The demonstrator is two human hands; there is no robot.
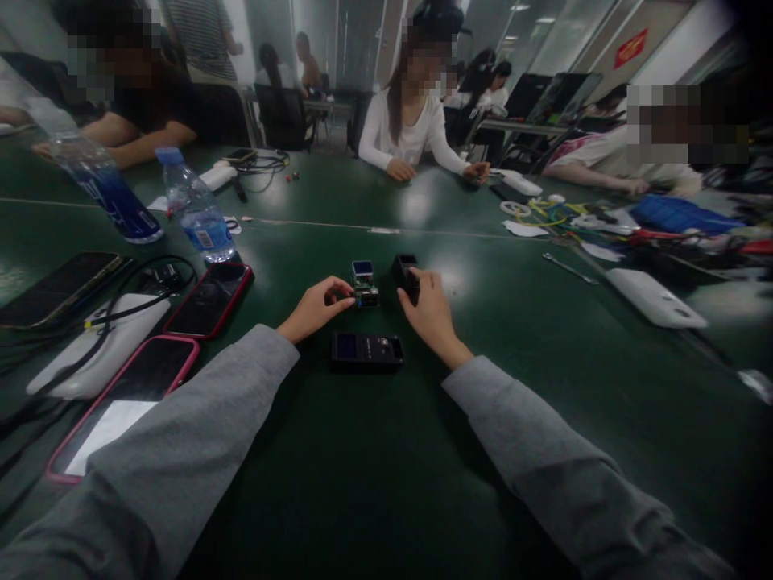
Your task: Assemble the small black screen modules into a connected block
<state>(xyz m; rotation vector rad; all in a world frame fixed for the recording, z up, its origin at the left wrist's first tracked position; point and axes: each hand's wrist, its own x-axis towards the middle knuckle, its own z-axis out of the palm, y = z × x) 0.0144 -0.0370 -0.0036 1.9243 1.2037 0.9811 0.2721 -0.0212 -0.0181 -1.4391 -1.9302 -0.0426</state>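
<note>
My left hand (317, 308) has its thumb and fingertips brought together at the left edge of a small green circuit board (365, 283). A little screen sits at the board's far end. My right hand (430, 312) grips a small black case (404, 264) just right of the board, thumb on the near side and fingers over it; part of the case is hidden behind them. In front of both hands lies a black handheld device (366, 351) with a dark screen at its left end.
On the left are two water bottles (199, 213), a red-edged phone (211, 300), a pink-cased phone (130, 395), a white power bank (97, 342) and black cables. A wrench-like tool (571, 268), a white device (655, 296) and tangled wires (561, 213) lie right. People sit across the green table (386, 483).
</note>
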